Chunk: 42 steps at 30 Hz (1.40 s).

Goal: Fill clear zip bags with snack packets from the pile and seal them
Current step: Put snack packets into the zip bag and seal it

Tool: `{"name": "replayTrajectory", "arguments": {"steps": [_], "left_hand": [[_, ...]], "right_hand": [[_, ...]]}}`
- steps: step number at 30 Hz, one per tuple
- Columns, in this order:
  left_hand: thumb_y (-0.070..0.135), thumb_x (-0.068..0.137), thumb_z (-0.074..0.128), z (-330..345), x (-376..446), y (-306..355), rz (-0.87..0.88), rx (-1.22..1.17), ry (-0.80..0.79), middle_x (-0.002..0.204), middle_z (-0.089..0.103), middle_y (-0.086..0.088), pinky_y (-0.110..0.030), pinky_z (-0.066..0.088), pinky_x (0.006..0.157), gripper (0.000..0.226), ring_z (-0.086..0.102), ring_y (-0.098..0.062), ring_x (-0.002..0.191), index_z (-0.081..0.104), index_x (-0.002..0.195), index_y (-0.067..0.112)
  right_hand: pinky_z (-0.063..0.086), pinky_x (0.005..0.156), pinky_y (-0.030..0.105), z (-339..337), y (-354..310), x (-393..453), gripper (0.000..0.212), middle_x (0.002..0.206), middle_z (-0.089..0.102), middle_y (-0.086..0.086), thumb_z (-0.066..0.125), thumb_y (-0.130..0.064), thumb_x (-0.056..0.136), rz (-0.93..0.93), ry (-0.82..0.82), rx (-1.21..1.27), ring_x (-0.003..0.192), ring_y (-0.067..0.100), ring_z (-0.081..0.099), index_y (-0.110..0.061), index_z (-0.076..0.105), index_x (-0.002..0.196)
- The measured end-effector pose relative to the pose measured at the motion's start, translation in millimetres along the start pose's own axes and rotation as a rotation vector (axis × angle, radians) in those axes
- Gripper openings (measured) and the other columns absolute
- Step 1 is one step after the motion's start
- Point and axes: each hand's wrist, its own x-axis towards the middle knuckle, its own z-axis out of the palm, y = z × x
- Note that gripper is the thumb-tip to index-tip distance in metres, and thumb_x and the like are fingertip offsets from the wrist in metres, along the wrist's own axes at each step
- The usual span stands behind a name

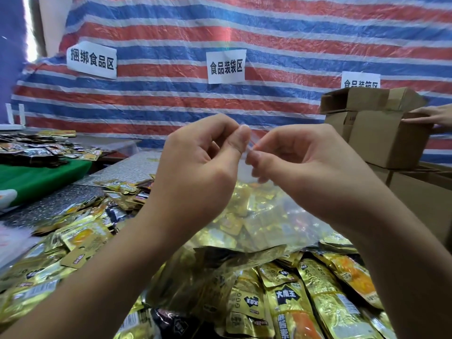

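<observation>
Sealing step, by the look of it: clear zip bag, already loaded w/ gold packets, hangs in mid-air over the snack pile, held up by its top edge. Left hand pinches the bag mouth betw thumb & curled fingers; right hand pinches the same strip just beside it, fingertips nearly touching the left thumb. Can't tell if the zip is closed at that spot or how much is left open.

Next move prob calls for pressing the two strips together & running the pinch along the whole mouth, keeping the bag upright.

Room: cardboard box close on the right, w/ another person's hand on it; striped tarp behind; more space to the left over the table.
</observation>
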Motion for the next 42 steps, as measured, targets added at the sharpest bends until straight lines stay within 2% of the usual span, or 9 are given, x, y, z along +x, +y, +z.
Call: {"name": "replayTrajectory", "arguments": {"steps": [3, 6, 13, 18, 21, 26, 30, 35, 42], "left_hand": [[0.020, 0.097, 0.057, 0, 0, 4, 0.047, 0.040, 0.038, 0.053, 0.048, -0.004, -0.033, 0.031, 0.042, 0.028, 0.040, -0.021, 0.046, 0.058, 0.068, 0.023], [0.018, 0.097, 0.058, -2, -1, 9, 0.109, 0.088, 0.095, 0.054, 0.049, 0.007, -0.024, 0.032, 0.046, 0.028, 0.041, -0.009, 0.047, 0.059, 0.071, 0.030], [0.020, 0.096, 0.058, -2, -3, 11, 0.052, 0.046, 0.095, 0.054, 0.048, -0.003, -0.025, 0.030, 0.047, 0.029, 0.038, -0.010, 0.048, 0.062, 0.071, 0.008], [0.021, 0.096, 0.057, -1, -3, 15, 0.074, 0.073, 0.091, 0.055, 0.048, -0.002, -0.023, 0.028, 0.047, 0.029, 0.037, -0.010, 0.047, 0.061, 0.071, 0.007], [0.021, 0.096, 0.057, -2, -3, 15, 0.069, 0.084, 0.099, 0.054, 0.047, 0.000, -0.023, 0.027, 0.048, 0.030, 0.036, -0.009, 0.048, 0.061, 0.071, 0.006], [0.021, 0.097, 0.057, -4, -1, 14, 0.072, 0.103, 0.094, 0.053, 0.045, 0.003, -0.025, 0.026, 0.048, 0.028, 0.036, -0.010, 0.047, 0.061, 0.072, 0.008], [0.020, 0.097, 0.058, -3, -1, 12, 0.078, 0.124, 0.090, 0.053, 0.044, 0.003, -0.024, 0.026, 0.048, 0.027, 0.036, -0.010, 0.047, 0.062, 0.073, 0.007], [0.019, 0.096, 0.058, 0, -2, 9, 0.078, 0.126, 0.119, 0.053, 0.044, 0.003, -0.028, 0.028, 0.049, 0.029, 0.037, -0.012, 0.049, 0.061, 0.071, 0.007], [0.017, 0.096, 0.060, 1, -4, 6, 0.085, 0.158, 0.189, 0.053, 0.043, 0.005, -0.022, 0.027, 0.050, 0.029, 0.035, -0.009, 0.049, 0.063, 0.069, 0.006]], "right_hand": [[0.053, 0.064, 0.043, -1, -2, 0, 0.014, 0.070, 0.072, 0.004, 0.071, -0.027, 0.087, 0.008, 0.036, 0.024, 0.070, 0.027, 0.068, -0.019, 0.073, 0.075], [0.054, 0.063, 0.046, -1, -6, -1, 0.017, 0.069, 0.071, 0.005, 0.071, -0.027, 0.088, -0.010, 0.056, 0.021, 0.068, 0.028, 0.067, -0.019, 0.071, 0.072], [0.054, 0.067, 0.051, -3, -6, -3, 0.021, 0.067, 0.070, 0.006, 0.073, -0.027, 0.088, -0.017, 0.036, 0.067, 0.063, 0.027, 0.065, -0.017, 0.071, 0.070], [0.051, 0.060, 0.027, -6, -6, -4, 0.018, 0.066, 0.070, -0.001, 0.066, -0.034, 0.078, -0.021, 0.005, 0.105, 0.060, 0.008, 0.063, -0.018, 0.073, 0.073], [0.052, 0.060, 0.023, -7, -6, -3, 0.016, 0.066, 0.071, -0.002, 0.065, -0.032, 0.078, -0.017, -0.010, 0.119, 0.060, 0.007, 0.065, -0.019, 0.074, 0.077], [0.051, 0.059, 0.024, -7, -5, -2, 0.013, 0.068, 0.072, 0.001, 0.067, -0.030, 0.077, 0.008, -0.001, 0.147, 0.061, 0.010, 0.066, -0.018, 0.073, 0.075], [0.052, 0.060, 0.024, -8, -4, -2, 0.011, 0.070, 0.072, 0.001, 0.072, -0.023, 0.088, 0.014, 0.004, 0.089, 0.063, 0.012, 0.066, -0.020, 0.072, 0.077], [0.058, 0.070, 0.044, -7, -4, -3, 0.012, 0.070, 0.072, 0.001, 0.070, -0.032, 0.082, 0.038, 0.033, -0.003, 0.068, 0.022, 0.069, -0.021, 0.071, 0.075], [0.059, 0.070, 0.038, -6, -5, -2, 0.018, 0.069, 0.073, -0.003, 0.064, -0.038, 0.079, 0.065, -0.020, -0.034, 0.066, 0.015, 0.070, -0.021, 0.070, 0.074]]}}
